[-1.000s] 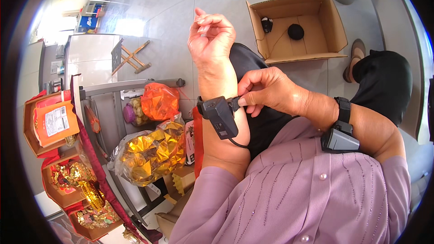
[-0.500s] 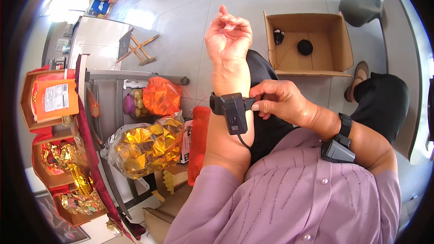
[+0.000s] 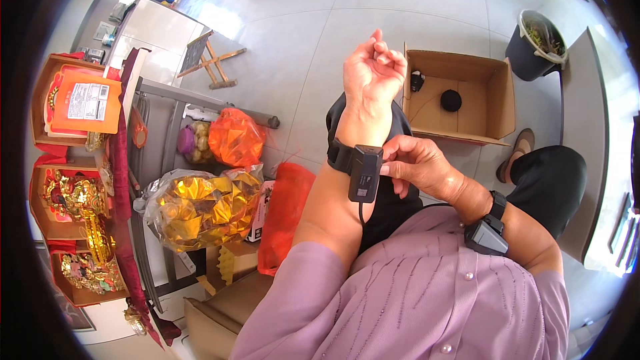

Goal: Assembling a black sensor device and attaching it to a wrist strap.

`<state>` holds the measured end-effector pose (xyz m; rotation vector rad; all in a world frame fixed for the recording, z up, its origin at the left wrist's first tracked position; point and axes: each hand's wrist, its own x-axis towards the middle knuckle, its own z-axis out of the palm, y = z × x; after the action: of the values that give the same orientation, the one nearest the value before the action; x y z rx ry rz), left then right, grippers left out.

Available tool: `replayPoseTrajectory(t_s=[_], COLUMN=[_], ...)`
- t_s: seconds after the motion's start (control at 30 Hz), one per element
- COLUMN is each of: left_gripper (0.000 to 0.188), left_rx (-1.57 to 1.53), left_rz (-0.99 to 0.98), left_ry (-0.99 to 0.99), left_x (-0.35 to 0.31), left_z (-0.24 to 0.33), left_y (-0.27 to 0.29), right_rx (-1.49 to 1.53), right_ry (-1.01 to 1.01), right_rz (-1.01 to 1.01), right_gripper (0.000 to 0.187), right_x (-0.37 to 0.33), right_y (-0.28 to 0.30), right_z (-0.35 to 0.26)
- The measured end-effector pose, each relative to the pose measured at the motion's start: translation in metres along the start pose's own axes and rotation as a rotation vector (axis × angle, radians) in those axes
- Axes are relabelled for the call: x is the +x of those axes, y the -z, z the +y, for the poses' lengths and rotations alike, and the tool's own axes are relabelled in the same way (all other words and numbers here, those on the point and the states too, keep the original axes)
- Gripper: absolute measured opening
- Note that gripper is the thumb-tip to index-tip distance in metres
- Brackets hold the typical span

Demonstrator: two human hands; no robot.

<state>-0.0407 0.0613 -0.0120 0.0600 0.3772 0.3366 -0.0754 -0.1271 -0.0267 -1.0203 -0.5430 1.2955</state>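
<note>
One right hand [image 3: 421,167] at 3 o'clock of black forearm module [image 3: 365,177], can't tell if pinching. Left hand [image 3: 372,80] empty, half-curled. Slack strap [image 3: 340,158] could cause slippage.

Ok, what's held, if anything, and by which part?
Right hand: thumb at the edge of the black device; any grip on its strap is hidden. Left hand: nothing.

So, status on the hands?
Left hand empty, loosely curled. Right hand at edge of boxy black device strapped round left forearm. Open brown cardboard box beyond, not blocking.
</note>
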Motion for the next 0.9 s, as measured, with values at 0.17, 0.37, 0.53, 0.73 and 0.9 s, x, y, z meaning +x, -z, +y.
replayPoseTrajectory(t_s=[0.17, 0.37, 0.53, 0.73, 0.9], left_gripper=[0.017, 0.014, 0.012, 0.020, 0.022], left_rx=[0.097, 0.368, 1.061, 1.121, 0.557], left_rz=[-0.003, -0.093, -0.088, -0.152, -0.231], left_ry=[-0.055, -0.188, -0.450, 0.008, 0.070], left_x=[-0.006, -0.015, -0.007, -0.016, -0.005], left_z=[-0.001, -0.014, -0.033, -0.035, -0.016], left_y=[-0.002, -0.015, -0.011, -0.010, 0.000], right_rx=[-0.024, 0.076, 0.004, -0.016, 0.013], right_ry=[-0.127, -0.160, -0.068, -0.097, -0.126], right_rz=[0.027, -0.167, -0.099, 0.077, 0.031], right_gripper=[0.013, 0.009, 0.007, 0.008, 0.010], right_x=[0.000, -0.012, -0.010, -0.006, -0.002], right_y=[-0.001, -0.006, -0.006, 0.005, -0.001], right_z=[0.000, -0.002, -0.016, 0.008, 0.009])
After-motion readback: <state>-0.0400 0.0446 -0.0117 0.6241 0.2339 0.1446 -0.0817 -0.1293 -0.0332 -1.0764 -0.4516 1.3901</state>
